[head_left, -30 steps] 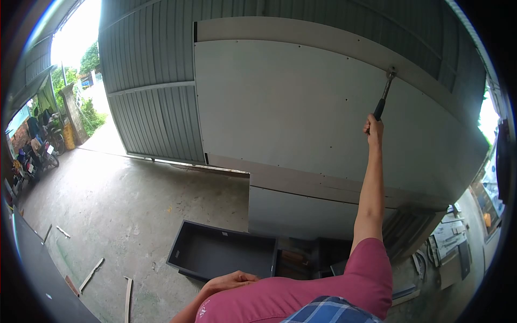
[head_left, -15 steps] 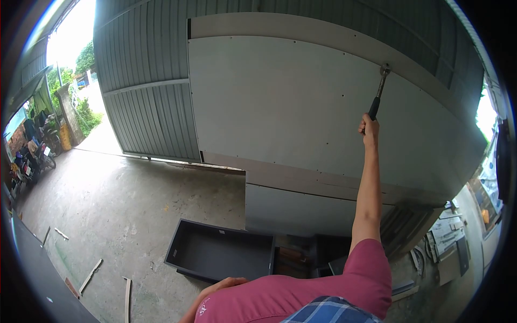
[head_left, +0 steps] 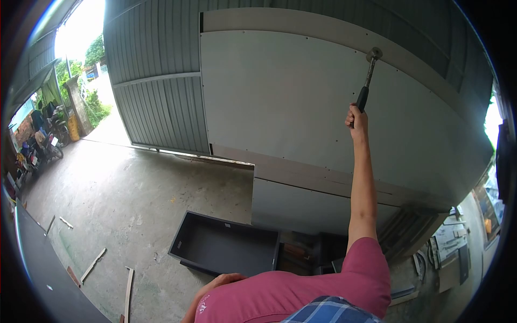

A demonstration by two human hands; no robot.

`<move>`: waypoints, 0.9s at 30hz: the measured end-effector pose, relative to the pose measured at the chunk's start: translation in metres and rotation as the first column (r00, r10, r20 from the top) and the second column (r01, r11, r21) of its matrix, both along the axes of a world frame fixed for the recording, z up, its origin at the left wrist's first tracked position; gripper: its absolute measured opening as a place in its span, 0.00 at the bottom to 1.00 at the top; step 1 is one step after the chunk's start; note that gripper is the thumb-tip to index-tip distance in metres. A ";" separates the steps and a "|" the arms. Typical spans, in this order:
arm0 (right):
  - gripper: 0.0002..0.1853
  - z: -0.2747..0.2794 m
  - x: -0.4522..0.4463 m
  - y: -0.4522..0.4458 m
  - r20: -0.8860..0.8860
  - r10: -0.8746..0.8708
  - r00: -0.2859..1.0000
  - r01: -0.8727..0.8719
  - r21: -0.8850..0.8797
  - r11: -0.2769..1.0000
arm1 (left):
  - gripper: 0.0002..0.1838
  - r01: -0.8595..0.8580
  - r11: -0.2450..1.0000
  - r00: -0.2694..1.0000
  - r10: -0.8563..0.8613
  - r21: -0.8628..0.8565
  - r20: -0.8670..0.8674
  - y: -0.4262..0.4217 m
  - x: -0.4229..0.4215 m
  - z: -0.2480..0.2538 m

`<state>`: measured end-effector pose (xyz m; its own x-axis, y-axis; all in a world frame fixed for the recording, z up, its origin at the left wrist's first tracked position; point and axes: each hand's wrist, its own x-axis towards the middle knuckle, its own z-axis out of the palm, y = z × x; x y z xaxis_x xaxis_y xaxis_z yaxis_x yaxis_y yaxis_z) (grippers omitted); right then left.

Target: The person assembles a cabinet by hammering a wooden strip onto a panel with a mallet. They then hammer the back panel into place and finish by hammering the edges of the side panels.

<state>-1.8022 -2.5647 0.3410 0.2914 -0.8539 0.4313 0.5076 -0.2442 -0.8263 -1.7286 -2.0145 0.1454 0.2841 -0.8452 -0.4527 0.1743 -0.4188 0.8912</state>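
Observation:
My right hand (head_left: 356,118) is raised at arm's length, its fingers wrapped round the black grip of a hammer (head_left: 370,75). The hammer's round metal head lies over the seam between a large pale grey panel (head_left: 269,91) and the beige strip (head_left: 323,24) along its top. Whether the head touches the surface I cannot tell. Small dark fastener dots run along the panel's edges. Low at my side, my left hand (head_left: 226,279) is bent near the shirt, its fingers mostly hidden. Beyond it sits a black open box (head_left: 226,242).
Behind the panel stands a corrugated metal wall (head_left: 153,70). Thin wooden strips (head_left: 129,290) lie on the concrete floor (head_left: 129,199) at left. Motorbikes (head_left: 51,142) are parked by the doorway. Boards and scraps (head_left: 449,247) lie at the right.
The hammer and my right hand have moved left and slightly up, across the panel's top seam. The view has shifted a little too. My left hand stays low at my side.

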 end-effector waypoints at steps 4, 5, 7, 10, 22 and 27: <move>0.08 -0.006 0.013 -0.005 0.000 0.017 1.000 -0.017 0.035 0.999 | 0.20 -0.023 1.000 1.000 0.023 -0.002 0.003 0.010 0.001 -0.013; 0.08 -0.008 0.014 -0.006 -0.002 0.023 1.000 -0.023 0.036 0.999 | 0.20 -0.027 1.000 1.000 0.027 0.001 0.002 0.012 0.000 -0.016; 0.08 -0.010 0.019 -0.004 -0.032 -0.015 0.999 0.016 0.032 0.999 | 0.20 -0.031 0.999 1.000 0.031 0.007 0.002 0.012 0.001 -0.021; 0.07 -0.005 0.020 0.005 -0.044 -0.013 0.999 0.015 0.033 0.999 | 0.20 -0.036 0.999 0.999 0.036 0.011 0.003 0.007 0.001 -0.023; 0.08 -0.006 0.044 0.023 -0.091 0.016 0.996 -0.018 -0.023 1.000 | 0.20 -0.226 0.971 0.974 0.228 -0.075 0.014 0.016 0.030 -0.057; 0.10 -0.001 0.069 0.036 -0.123 0.080 0.989 -0.090 -0.075 0.993 | 0.19 -0.231 0.972 0.970 0.233 -0.039 0.067 0.015 0.037 -0.067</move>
